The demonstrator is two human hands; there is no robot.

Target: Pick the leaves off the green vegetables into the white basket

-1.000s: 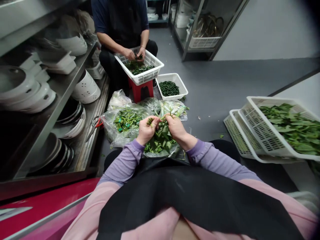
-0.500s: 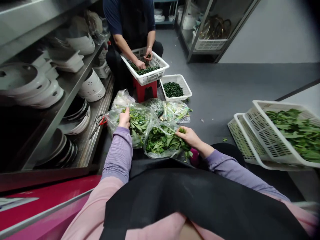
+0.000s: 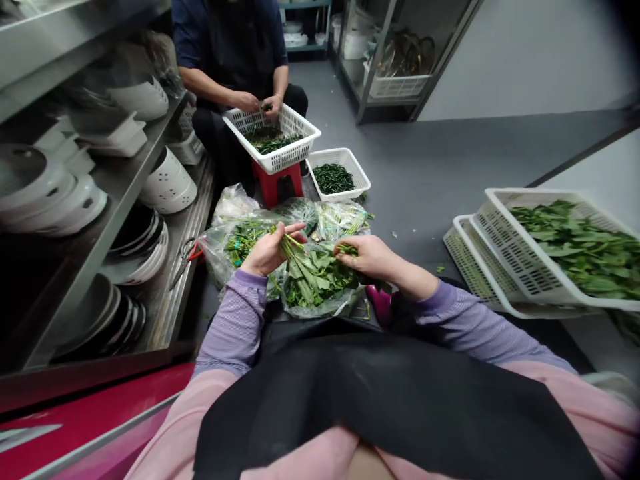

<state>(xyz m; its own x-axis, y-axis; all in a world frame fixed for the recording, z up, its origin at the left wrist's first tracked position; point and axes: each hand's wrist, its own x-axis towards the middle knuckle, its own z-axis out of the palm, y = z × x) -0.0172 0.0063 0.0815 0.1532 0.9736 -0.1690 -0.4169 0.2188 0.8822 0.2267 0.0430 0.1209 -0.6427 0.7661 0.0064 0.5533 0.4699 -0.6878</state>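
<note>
My left hand (image 3: pixel 265 251) holds a small bunch of leafy greens (image 3: pixel 309 270) by the stems, under the thumb, with some fingers stretched out. The leaves hang down to the right over an open clear plastic bag (image 3: pixel 325 311) of greens. My right hand (image 3: pixel 375 259) is closed around a bundle of short green stems (image 3: pixel 346 249), just right of that bag. Left of it, another clear bag (image 3: pixel 214 257) holds greens with stems tied in blue-green bands. Part of the held bunch is hidden behind my fingers.
Opposite, a person's hands (image 3: pixel 260 103) work over a white basket (image 3: pixel 290 157) on a red stool (image 3: pixel 274 190). A second basket (image 3: pixel 345 195) holds green chillies. Stacked baskets (image 3: pixel 515 257) with leaves stand right. Scissors (image 3: pixel 184 260) lie on the left shelf's edge (image 3: pixel 173 313).
My left hand has let go of the left bag, moved right and now holds the leafy greens. My right hand has moved slightly left. The co-worker's hands have risen from the basket.
</note>
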